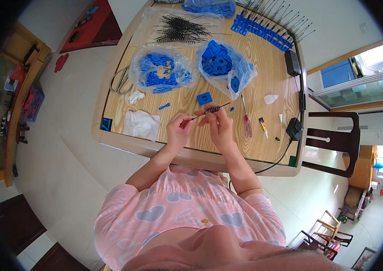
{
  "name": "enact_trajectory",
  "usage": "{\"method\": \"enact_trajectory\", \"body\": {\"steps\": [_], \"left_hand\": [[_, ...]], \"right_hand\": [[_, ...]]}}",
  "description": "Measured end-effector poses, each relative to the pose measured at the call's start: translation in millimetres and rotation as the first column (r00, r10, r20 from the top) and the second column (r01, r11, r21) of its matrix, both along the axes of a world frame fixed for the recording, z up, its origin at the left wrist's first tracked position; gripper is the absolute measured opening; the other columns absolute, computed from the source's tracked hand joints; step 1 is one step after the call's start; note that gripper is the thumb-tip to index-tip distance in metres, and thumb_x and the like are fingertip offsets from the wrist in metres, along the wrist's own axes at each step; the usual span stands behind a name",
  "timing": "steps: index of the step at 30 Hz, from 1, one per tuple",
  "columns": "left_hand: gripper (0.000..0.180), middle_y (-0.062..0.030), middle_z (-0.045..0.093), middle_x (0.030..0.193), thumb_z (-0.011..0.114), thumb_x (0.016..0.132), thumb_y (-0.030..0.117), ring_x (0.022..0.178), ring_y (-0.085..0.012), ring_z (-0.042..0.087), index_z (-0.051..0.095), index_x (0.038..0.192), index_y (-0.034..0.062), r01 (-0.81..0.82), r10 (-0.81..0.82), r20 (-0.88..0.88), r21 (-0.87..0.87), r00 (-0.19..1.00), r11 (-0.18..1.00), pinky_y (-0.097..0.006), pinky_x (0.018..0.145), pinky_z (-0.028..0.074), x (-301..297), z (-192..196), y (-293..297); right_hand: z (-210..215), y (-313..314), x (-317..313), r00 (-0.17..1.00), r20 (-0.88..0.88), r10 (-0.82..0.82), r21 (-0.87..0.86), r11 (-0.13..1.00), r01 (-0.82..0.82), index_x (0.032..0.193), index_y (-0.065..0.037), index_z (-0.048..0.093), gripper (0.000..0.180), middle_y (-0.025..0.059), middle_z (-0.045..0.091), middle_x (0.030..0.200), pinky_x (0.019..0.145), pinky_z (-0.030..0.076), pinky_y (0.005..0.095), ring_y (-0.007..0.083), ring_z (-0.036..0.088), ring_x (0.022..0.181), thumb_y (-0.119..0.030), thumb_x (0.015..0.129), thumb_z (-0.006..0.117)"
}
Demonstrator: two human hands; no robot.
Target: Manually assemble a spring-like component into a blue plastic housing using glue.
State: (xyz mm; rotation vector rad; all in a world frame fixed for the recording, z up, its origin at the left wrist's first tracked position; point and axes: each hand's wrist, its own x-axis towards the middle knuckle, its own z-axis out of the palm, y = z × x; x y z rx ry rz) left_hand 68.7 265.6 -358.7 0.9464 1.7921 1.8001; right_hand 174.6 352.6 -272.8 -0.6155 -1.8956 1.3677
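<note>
Above the wooden surface (263, 144), a thin coiled rod (211, 109) is pinched by fingers of the left hand (179, 131) and right hand (218, 124); clear bags of blue parts (221, 63) are laid beyond.

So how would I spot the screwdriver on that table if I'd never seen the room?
Start at the wooden table and find the person's right hand near its front edge. Just to the right of that hand lies the screwdriver, pointing away from the person. Its clear red handle and thin metal shaft set it apart from the small glue tube beside it and the blue plastic parts in bags beyond.
</note>
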Motion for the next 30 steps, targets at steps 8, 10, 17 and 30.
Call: {"method": "enact_trajectory", "body": {"steps": [8,10,17,30], "left_hand": [[0.007,-0.0018,0.058,0.079,0.063,0.082,-0.006,0.065,-0.0059,0.054,0.063,0.086,-0.0011,0.014,-0.014,0.007,-0.023,1.000,1.000,-0.020,0.058,0.044,0.0,-2.9,-1.3],[0.007,-0.0015,0.058,0.078,0.063,0.081,-0.006,0.065,-0.0060,0.054,0.064,0.086,-0.0012,0.017,-0.017,-0.002,-0.037,1.000,0.999,-0.020,0.058,0.044,0.0,1.7,-2.1],[0.009,-0.0015,0.058,0.080,0.061,0.082,-0.007,0.066,-0.0062,0.054,0.064,0.087,-0.0007,0.025,-0.024,0.029,-0.034,0.999,0.999,-0.020,0.059,0.044,-0.5,-4.3,-1.7],[0.006,-0.0023,0.056,0.077,0.063,0.082,-0.005,0.064,-0.0068,0.055,0.063,0.085,-0.0008,0.021,-0.021,0.024,0.002,0.999,1.000,-0.020,0.057,0.044,-1.0,-5.9,-0.3]], "right_hand": [[4.7,-2.0,-0.2,1.000,-0.003,0.003,0.024,1.000,-0.002,0.100,0.002,0.051,0.010,0.0130,0.068,0.088,0.058,0.051,0.0258,0.0147,0.067,0.065,-0.007,0.095,0.048],[6.3,-2.2,0.4,1.000,0.012,0.009,0.043,0.999,-0.009,0.102,0.003,0.050,0.012,0.0132,0.069,0.089,0.059,0.051,0.0251,0.0135,0.065,0.065,-0.007,0.096,0.046],[7.1,-1.9,-0.6,0.999,0.040,0.009,0.038,0.999,-0.011,0.101,0.000,0.050,0.010,0.0113,0.069,0.088,0.057,0.051,0.0267,0.0153,0.067,0.065,-0.008,0.095,0.049],[6.9,-2.4,-1.8,1.000,0.028,0.005,0.044,0.999,-0.007,0.098,0.000,0.051,0.009,0.0107,0.069,0.088,0.057,0.051,0.0265,0.0158,0.067,0.065,-0.008,0.095,0.049]]}}
